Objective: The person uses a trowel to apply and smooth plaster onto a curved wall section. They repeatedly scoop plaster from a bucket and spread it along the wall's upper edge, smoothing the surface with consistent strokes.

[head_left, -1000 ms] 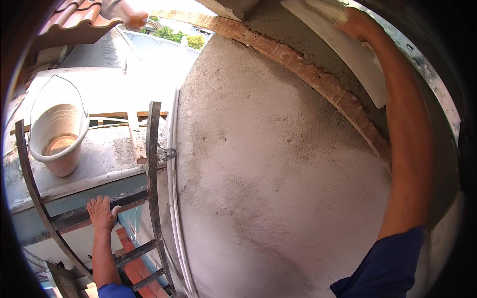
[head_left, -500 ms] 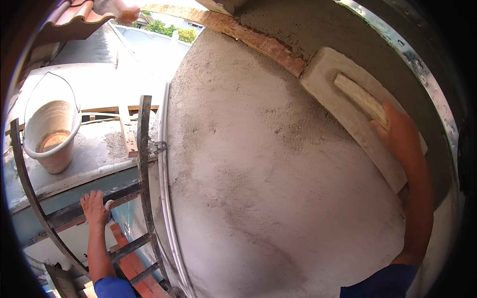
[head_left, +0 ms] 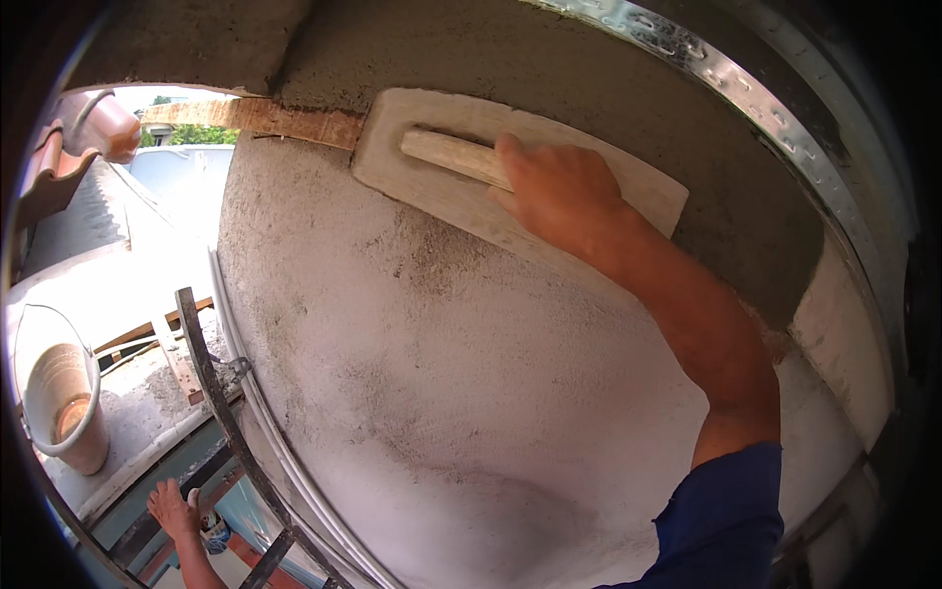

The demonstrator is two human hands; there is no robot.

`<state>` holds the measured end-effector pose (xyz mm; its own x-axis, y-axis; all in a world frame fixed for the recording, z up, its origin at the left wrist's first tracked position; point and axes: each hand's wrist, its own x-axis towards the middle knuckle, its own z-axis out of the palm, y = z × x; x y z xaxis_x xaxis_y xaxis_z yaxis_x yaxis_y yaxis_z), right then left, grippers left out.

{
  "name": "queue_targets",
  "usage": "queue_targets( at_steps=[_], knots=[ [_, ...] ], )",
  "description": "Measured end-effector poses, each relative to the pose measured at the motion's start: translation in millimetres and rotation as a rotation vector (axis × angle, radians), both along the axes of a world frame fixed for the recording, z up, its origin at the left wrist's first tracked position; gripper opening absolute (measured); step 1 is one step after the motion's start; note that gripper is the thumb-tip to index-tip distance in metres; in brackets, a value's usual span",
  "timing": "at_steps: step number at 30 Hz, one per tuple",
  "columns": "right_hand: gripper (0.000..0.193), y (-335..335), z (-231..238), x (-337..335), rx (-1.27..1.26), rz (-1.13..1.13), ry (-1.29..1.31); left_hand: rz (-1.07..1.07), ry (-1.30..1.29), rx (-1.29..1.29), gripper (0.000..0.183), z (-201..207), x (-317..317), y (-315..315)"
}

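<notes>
My right hand (head_left: 564, 191) is wrapped round the wooden handle of a large flat plastering float (head_left: 643, 191). The float's face lies against the wall, across the line between dark wet mortar (head_left: 756, 236) above and paler rough plaster (head_left: 471, 373) below. Its left end meets the end of a thin wooden strip (head_left: 304, 123) along that line. Low at the left, my left hand (head_left: 175, 508) rests on a rung of a dark metal ladder (head_left: 221, 402), fingers stretched and thumb apart. The underside of that palm is hidden.
A mortar-stained bucket (head_left: 64, 402) with a wire handle stands on a ledge beyond the ladder. White pipes (head_left: 285, 452) run down the wall's left edge. A perforated metal strip (head_left: 677, 44) borders the mortar at the upper right. Roof tiles (head_left: 59, 162) show at the far left.
The whole view has turned, so the ladder, bucket and left hand appear lower and further left. The float appears further left and flatter, still at the wooden strip's end.
</notes>
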<state>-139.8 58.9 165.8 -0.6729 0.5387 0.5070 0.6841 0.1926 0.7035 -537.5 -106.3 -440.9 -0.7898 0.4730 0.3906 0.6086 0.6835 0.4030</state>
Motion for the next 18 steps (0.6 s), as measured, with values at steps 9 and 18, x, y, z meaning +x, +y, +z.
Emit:
queue_targets(
  at_steps=[9, 18],
  knots=[
    [0.046, -12, 52, 44, 0.118, -0.076, 0.09, -0.032, 0.04, -0.043, 0.05, -13, 0, 16],
    [0.068, -96, 101, 281, 0.265, -0.233, 0.451, -0.025, 0.194, 0.035, 0.049, -25, -2, 17]
  ],
)
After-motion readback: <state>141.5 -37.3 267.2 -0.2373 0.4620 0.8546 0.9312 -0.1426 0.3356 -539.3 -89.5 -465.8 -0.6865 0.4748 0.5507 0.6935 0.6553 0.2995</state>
